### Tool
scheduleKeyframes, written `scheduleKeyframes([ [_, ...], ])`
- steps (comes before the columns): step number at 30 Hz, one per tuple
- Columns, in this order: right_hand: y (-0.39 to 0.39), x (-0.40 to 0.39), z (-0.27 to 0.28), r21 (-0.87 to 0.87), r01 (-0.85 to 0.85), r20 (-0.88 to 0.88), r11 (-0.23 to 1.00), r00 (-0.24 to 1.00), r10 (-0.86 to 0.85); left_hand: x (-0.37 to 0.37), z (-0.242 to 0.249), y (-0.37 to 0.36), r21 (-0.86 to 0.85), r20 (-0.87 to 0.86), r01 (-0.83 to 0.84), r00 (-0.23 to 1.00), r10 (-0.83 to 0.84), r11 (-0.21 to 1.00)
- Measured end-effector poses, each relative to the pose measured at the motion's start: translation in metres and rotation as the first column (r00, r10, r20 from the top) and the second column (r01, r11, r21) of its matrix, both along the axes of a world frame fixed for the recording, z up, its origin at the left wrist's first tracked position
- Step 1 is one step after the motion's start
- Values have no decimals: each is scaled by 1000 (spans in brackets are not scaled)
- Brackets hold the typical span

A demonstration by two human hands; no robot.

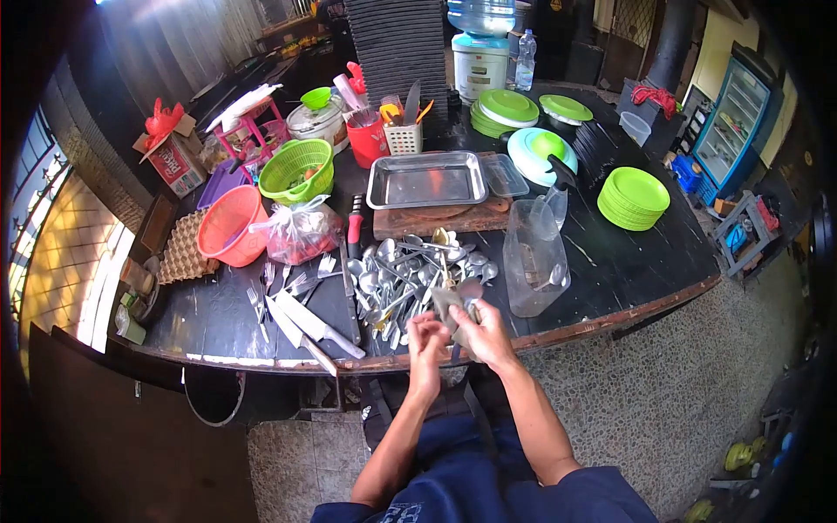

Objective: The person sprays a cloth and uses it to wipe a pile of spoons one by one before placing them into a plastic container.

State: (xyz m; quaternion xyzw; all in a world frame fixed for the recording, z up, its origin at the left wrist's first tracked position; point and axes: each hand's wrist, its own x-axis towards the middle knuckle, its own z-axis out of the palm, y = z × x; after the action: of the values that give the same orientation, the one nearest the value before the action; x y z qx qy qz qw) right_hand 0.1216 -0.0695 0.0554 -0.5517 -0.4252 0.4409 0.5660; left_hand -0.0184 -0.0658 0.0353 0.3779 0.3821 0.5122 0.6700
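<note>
Because cutlery (425, 275) lay near, seemingly for easy reach, right hand (485, 333) clenched cloth (444, 305); left hand (425, 347) half-curled, hold indeterminable.

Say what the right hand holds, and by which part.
The right hand holds a grey cloth by its bunched folds. A spoon seems held with it, bowl showing, gripped part hidden.
</note>
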Motion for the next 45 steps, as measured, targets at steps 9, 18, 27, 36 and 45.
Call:
scheduleKeyframes([
  [9,-22,-17,-12,-109,-221,168,969,957,237,-9,35,43,238,-426,153,904,-38,959],
  [18,-58,-48,-2,75,33,155,997,987,-45,3,35,62,11,116,-124,986,122,992],
  [27,-75,-26,21,6,-85,327,996,942,78,-30,36,83,35,156,58,986,-63,998],
  [36,-21,-21,27,465,-4,692,885,625,-361,16,30,47,-265,45,230,973,-227,936],
  [45,5,11,36,571,-48,711,819,528,-464,14,47,32,-15,25,333,943,-332,943],
])
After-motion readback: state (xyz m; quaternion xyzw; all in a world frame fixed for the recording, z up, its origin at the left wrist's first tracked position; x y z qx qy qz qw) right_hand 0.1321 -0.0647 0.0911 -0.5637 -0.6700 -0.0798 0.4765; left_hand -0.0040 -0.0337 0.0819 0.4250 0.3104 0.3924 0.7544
